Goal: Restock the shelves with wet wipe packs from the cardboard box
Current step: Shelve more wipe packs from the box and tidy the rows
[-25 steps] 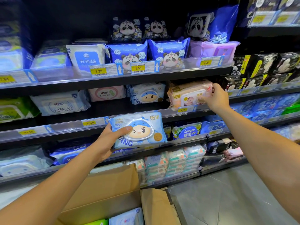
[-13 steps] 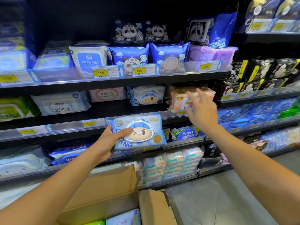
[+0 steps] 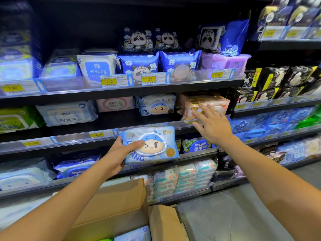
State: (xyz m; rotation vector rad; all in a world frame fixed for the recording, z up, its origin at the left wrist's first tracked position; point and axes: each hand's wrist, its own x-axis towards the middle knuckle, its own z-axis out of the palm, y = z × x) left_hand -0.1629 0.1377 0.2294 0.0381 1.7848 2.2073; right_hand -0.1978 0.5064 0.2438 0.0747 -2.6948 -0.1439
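Observation:
My left hand (image 3: 119, 154) grips a light-blue wet wipe pack with a cartoon face (image 3: 152, 145), held upright in front of the middle shelf rail (image 3: 69, 139). A matching pack (image 3: 157, 105) stands on that shelf, further back. My right hand (image 3: 211, 125) is spread open, fingers straight, just in front of the peach-pink wipe packs (image 3: 206, 103) on the same shelf; I cannot tell whether the fingertips touch them. The open cardboard box (image 3: 114, 209) is below, with more packs (image 3: 133, 234) inside.
Shelves above and below are filled with wipe packs behind clear rails with yellow price tags (image 3: 109, 81). Black packs (image 3: 271, 79) fill the right-hand unit. A gap lies on the middle shelf in front of the matching pack. Grey floor (image 3: 234, 211) is at lower right.
My right hand has let go of the peach-pink packs, drawn back left and opened with fingers spread. My left hand still holds the blue pack in about the same place.

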